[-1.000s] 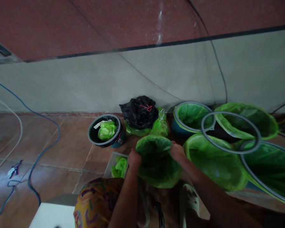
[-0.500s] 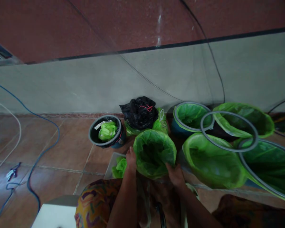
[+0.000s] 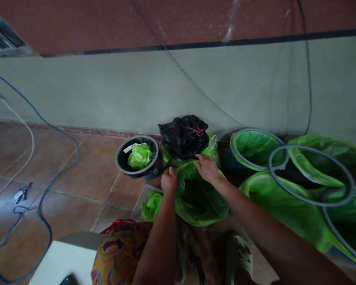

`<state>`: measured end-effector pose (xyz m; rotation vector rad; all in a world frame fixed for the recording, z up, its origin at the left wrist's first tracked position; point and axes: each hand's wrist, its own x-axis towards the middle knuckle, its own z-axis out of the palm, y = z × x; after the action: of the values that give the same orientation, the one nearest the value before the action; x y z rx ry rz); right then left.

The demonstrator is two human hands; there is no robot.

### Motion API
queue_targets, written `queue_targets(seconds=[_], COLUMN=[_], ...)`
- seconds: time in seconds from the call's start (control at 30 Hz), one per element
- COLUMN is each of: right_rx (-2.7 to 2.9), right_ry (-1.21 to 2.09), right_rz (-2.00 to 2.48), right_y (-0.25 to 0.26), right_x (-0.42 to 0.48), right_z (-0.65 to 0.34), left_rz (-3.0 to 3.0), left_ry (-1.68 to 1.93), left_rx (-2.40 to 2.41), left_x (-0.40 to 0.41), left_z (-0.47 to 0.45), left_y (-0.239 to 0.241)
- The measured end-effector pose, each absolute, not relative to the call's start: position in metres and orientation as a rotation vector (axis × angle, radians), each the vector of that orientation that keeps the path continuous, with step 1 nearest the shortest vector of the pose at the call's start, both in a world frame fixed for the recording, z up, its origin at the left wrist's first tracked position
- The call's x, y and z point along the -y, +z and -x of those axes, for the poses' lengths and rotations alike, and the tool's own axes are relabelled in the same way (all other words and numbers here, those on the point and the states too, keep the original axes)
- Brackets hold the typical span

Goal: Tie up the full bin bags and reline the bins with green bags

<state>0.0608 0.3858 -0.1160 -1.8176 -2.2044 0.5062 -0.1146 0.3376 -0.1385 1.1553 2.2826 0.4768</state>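
A green plastic bag [image 3: 201,215] lines a bin that stands right in front of me, its mouth spread wide and its inside dark. At the left edge of that bag, my left hand [image 3: 169,181] is closed, with the edge apparently between its fingers. My right hand [image 3: 207,168] reaches over the far rim, fingers stretched out and apart near a black plastic bag [image 3: 182,138] with a red tie. Left of my left arm is a pale tray [image 3: 139,206] holding a crumpled green bag [image 3: 151,206].
A grey-rimmed bin [image 3: 120,164] with a green bundle stands to the left. On the right are several green-lined bins and a loose grey ring [image 3: 348,178]. A blue cable [image 3: 57,174] and keys [image 3: 23,192] lie on the tiles; a white box [image 3: 62,261] sits near my knee.
My right hand has moved from the near right side of the lined bin to its far rim. My left hand remains at the left edge, slightly higher. The camera view has shifted left.
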Motion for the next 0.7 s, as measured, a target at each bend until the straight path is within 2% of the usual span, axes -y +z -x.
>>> queue_targets(seconds=[0.27, 0.5, 0.7], right_rx=[2.594, 2.739, 2.820], right_ry=[0.899, 0.717, 0.605], right_rz=[1.715, 1.596, 1.737], right_y=[-0.151, -0.167, -0.162], right_x=[-0.441, -0.430, -0.423], right_z=[-0.068, -0.085, -0.081], left_rz=[-1.390, -1.529, -1.465], left_ry=[0.271, 0.259, 0.002], left_rx=[-2.126, -2.141, -2.213], left_x=[-0.360, -0.345, -0.336], left_z=[0.108, 0.102, 0.103], left_y=[-0.145, -0.152, -0.156])
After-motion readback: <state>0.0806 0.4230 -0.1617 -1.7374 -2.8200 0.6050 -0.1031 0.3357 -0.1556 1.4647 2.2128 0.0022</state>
